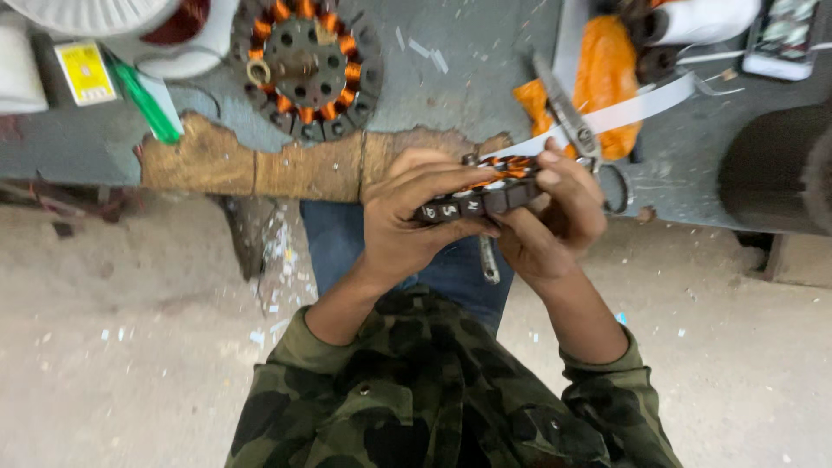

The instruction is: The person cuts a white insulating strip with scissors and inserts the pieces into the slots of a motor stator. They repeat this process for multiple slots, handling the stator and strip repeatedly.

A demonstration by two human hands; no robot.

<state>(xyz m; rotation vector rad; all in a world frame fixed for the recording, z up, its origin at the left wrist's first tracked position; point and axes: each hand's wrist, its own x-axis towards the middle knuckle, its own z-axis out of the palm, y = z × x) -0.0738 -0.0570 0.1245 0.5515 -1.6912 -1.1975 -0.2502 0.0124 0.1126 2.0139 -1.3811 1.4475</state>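
Head view: both hands (416,217) (555,217) grip stator (481,198) past bench edge (260,186).

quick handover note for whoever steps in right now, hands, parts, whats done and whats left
Left hand: grips the dark motor core from the left.
Right hand: holds its right end, fingers over the top.
Core sits edge-on above the lap, at the bench edge; copper windings show on top.
A second wound core lies flat on the bench; scissors and white strip are to the right.
Done and left: cannot tell from this view.
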